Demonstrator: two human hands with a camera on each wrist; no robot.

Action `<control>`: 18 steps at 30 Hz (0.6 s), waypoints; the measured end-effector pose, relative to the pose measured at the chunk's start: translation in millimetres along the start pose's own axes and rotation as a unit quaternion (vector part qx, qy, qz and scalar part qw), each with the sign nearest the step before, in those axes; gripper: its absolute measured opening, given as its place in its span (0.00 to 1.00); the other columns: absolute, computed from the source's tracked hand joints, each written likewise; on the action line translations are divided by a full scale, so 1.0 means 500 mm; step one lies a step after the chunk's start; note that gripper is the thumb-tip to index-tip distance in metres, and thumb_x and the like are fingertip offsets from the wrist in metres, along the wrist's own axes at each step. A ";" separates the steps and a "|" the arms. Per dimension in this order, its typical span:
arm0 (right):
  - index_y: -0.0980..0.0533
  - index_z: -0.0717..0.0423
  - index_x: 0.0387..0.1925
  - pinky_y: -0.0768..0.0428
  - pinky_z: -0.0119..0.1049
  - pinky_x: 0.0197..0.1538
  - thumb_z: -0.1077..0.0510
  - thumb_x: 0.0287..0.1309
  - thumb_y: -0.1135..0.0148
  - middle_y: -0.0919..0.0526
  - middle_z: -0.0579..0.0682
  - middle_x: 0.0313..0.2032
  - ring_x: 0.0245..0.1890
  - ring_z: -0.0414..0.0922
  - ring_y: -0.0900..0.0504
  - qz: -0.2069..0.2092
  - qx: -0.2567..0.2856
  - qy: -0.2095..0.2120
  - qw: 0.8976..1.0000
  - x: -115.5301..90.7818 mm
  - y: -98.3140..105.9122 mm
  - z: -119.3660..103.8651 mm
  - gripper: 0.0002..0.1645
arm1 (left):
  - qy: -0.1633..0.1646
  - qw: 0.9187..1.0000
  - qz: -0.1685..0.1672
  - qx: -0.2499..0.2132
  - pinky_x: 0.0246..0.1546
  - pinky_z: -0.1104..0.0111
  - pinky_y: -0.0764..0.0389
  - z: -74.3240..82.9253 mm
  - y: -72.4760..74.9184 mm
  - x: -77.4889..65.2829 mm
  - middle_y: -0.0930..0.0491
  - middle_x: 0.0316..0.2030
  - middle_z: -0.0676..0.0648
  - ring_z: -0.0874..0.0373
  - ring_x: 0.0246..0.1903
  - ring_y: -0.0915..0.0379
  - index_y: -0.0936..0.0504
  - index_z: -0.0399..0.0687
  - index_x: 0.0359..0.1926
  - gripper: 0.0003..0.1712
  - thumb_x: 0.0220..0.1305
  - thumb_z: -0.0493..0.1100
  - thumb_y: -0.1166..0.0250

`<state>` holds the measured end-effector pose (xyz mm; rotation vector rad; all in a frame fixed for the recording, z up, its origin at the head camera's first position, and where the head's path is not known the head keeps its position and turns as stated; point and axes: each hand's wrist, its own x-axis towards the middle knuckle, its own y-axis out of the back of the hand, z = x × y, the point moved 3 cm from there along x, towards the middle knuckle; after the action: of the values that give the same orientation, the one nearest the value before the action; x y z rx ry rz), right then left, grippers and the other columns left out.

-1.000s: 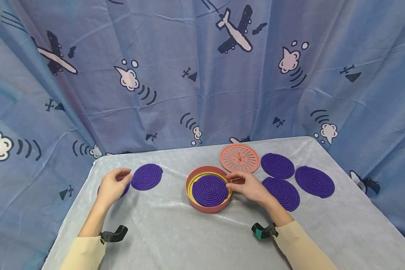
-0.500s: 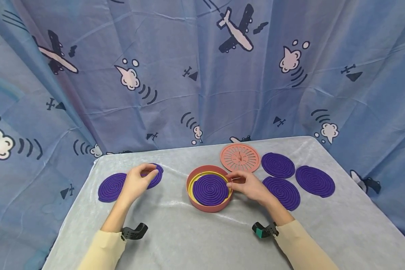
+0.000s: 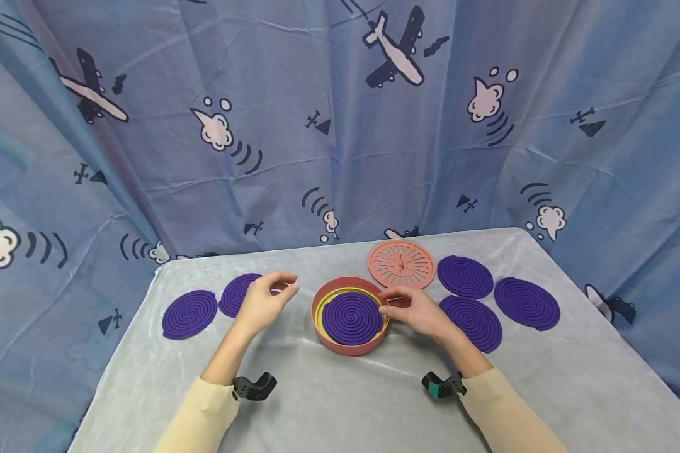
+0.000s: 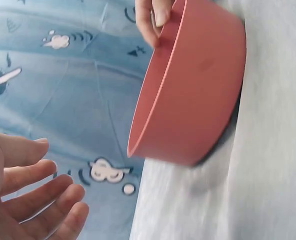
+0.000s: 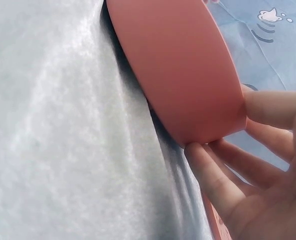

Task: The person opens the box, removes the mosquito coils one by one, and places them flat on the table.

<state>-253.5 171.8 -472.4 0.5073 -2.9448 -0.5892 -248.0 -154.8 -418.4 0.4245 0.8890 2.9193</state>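
Observation:
A round red box (image 3: 347, 350) with a yellow ring inside stands mid-table in the head view, and a purple mosquito coil (image 3: 352, 318) lies in it. My right hand (image 3: 416, 313) pinches the box's right side; in the right wrist view its thumb and fingers (image 5: 208, 172) are against the red wall (image 5: 183, 70). My left hand (image 3: 263, 303) hovers left of the box, fingers apart and holding nothing. It partly covers a second coil (image 3: 235, 296). In the left wrist view the left hand (image 4: 32, 192) is separate from the box (image 4: 205, 90).
Another purple coil (image 3: 189, 314) lies at the far left. A slotted pink lid (image 3: 393, 277) lies behind the box. On the right are three more coils, one at the back (image 3: 465, 277), one nearer (image 3: 476, 324), one outermost (image 3: 527, 304). A patterned blue curtain (image 3: 272, 138) hangs behind.
My left hand has moved right, from over the far-left coil, across the second coil, toward the box. The right hand and the box have stayed in place.

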 end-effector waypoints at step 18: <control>0.19 0.60 0.56 0.20 0.43 0.52 0.55 0.63 0.29 0.16 0.56 0.52 0.53 0.53 0.19 0.000 -0.002 -0.002 1.000 -0.001 0.001 0.000 0.22 | -0.019 0.997 -0.066 -0.034 0.51 0.54 0.18 0.058 -0.113 0.031 0.15 0.47 0.45 0.49 0.47 0.18 0.15 0.39 0.54 0.17 0.70 0.45 0.34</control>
<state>-253.3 172.3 -472.3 0.5058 -2.9469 -0.5958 -256.1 -89.9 -422.8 0.3998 0.7777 2.8017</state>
